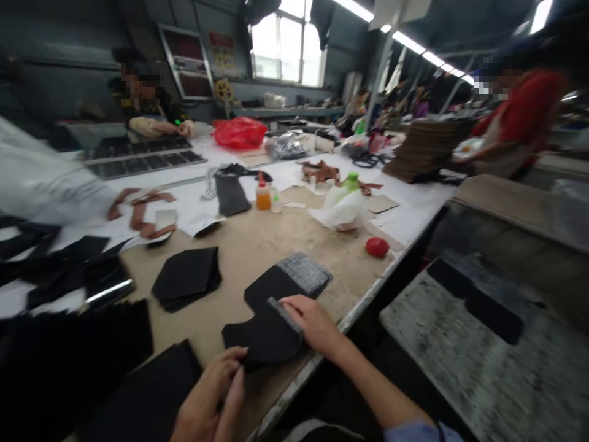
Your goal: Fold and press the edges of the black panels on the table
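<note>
The black piece (264,337) is over the near edge of the desk (251,239), between the person's two hands, its long axis running roughly crosswise; a narrower tab points left, and the broad end lies toward the right hand (313,322). That hand pinches the grey-edged upper right side between thumb and fingers. The left hand (214,393) has its fingertips at the near left edge; I cannot tell whether they grip it or only steady it. Just beyond lies a second black piece (271,285) with a grey patch at its far right end, crowding the space directly ahead. A small black stack (186,279) sits to the left, and a larger dark stack (147,393) lies near the left hand. Farther off stand an orange bottle (263,195) and a white plastic bag (343,212), with a red object (377,247) near the right-hand edge. The piece in hand looks flat, matte and thin, with a notch in its upper left outline and a rough grey strip slanting along one side.
</note>
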A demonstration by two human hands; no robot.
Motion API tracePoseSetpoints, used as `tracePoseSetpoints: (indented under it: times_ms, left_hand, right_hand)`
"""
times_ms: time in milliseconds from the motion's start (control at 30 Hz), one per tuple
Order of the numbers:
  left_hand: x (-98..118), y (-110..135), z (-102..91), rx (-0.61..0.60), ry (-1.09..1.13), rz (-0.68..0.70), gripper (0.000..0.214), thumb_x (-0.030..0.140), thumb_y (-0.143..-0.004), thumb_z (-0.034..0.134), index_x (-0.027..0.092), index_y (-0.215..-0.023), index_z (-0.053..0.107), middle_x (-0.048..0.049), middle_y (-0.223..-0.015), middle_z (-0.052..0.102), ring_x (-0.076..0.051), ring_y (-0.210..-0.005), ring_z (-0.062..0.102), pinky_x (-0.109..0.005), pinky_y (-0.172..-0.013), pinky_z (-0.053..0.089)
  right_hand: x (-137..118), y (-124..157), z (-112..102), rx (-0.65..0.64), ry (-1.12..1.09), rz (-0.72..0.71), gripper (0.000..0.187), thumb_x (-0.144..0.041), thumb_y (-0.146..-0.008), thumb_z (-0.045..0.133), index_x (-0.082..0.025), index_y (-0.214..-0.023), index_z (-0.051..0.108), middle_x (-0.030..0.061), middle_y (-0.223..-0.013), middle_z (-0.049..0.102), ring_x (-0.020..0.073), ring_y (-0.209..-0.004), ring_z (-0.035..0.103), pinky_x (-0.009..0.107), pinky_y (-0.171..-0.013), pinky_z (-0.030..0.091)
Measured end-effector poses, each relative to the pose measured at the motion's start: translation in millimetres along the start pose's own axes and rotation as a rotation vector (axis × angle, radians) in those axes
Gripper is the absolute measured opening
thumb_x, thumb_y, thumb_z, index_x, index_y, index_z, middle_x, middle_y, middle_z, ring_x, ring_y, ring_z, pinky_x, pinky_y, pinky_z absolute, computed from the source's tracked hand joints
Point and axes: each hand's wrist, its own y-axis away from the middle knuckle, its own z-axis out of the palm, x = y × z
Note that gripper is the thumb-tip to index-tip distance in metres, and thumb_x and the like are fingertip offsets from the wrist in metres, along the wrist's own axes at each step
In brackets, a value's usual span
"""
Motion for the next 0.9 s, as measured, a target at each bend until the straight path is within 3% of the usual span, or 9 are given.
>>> tracePoseSetpoints:
  times_ms: [67,167,300,433,533,700,800,900]
  left_hand:
    - [9,5,-6.2,-0.128,0.037,-0.024,0.007,0.017,-0.086,0.046,0.021,-0.089,0.052,-0.0053,-0.097,0.062,-0.013,-0.094,0.061,-0.022,-0.082,0.050]
    - [23,2,-10.4,-0.172,0.066,-0.091,0.010,0.011,-0.085,0.045,0.019,-0.084,0.050,-0.0059,-0.091,0.062,-0.012,-0.091,0.061,-0.021,-0.081,0.049]
    - [32,2,-16.1,-0.219,0.091,-0.132,0.011,0.011,-0.084,0.044,0.019,-0.078,0.048,-0.0059,-0.088,0.060,-0.012,-0.085,0.059,-0.023,-0.076,0.049]
    - [33,0,-15.4,-0.298,-0.046,-0.133,0.010,0.020,-0.083,0.050,0.020,-0.074,0.050,-0.0035,-0.082,0.060,-0.016,-0.082,0.057,-0.036,-0.079,0.045]
    - [32,-9,-4.8,-0.242,-0.123,-0.168,0.007,0.019,-0.085,0.048,0.020,-0.080,0.054,-0.0032,-0.084,0.062,-0.018,-0.085,0.056,-0.041,-0.082,0.041]
    - [27,-28,19.2,-0.139,-0.010,-0.270,0.012,0.017,-0.086,0.047,0.018,-0.094,0.055,-0.0056,-0.093,0.063,-0.018,-0.091,0.057,-0.037,-0.082,0.046]
    - [22,-33,24.1,-0.119,0.045,-0.344,0.009,0.016,-0.086,0.048,0.018,-0.091,0.055,-0.0048,-0.090,0.062,-0.017,-0.088,0.058,-0.035,-0.082,0.048]
    - [19,-33,24.1,-0.107,0.071,-0.370,0.010,0.014,-0.086,0.046,0.018,-0.089,0.055,-0.0049,-0.090,0.061,-0.015,-0.087,0.057,-0.033,-0.083,0.049]
  right_hand:
    - [6,8,0,-0.048,-0.097,0.083,0.030,-0.024,-0.092,0.033,-0.014,-0.100,0.060,0.0049,-0.081,0.066,0.0131,-0.073,0.062,0.024,-0.064,0.050]
    - [7,18,1,-0.128,-0.181,0.162,0.034,-0.030,-0.092,0.032,-0.013,-0.096,0.062,0.0038,-0.073,0.064,0.0125,-0.057,0.060,0.022,-0.048,0.047]
    - [-4,25,4,-0.121,-0.122,0.171,0.023,-0.027,-0.087,0.045,-0.017,-0.094,0.064,0.0041,-0.083,0.068,0.0154,-0.074,0.063,0.026,-0.065,0.050]
    - [-8,30,15,-0.037,0.099,0.118,0.020,-0.018,-0.085,0.048,-0.016,-0.097,0.063,0.0065,-0.088,0.068,0.0177,-0.080,0.064,0.030,-0.073,0.050]
    - [-9,36,23,0.031,0.301,0.023,0.021,-0.017,-0.087,0.045,-0.015,-0.101,0.061,0.0079,-0.091,0.066,0.0184,-0.084,0.063,0.029,-0.075,0.049]
    - [-13,44,35,0.143,0.582,-0.132,0.027,-0.020,-0.092,0.039,-0.013,-0.109,0.059,0.0080,-0.084,0.063,0.0154,-0.072,0.062,0.023,-0.061,0.047]
    - [-17,44,41,0.168,0.614,-0.196,0.029,-0.018,-0.093,0.037,-0.012,-0.109,0.059,0.0071,-0.080,0.062,0.0143,-0.068,0.061,0.023,-0.057,0.045]
    - [-20,39,43,0.124,0.532,-0.146,0.028,-0.018,-0.093,0.036,-0.014,-0.109,0.059,0.0049,-0.079,0.060,0.0129,-0.067,0.060,0.022,-0.057,0.044]
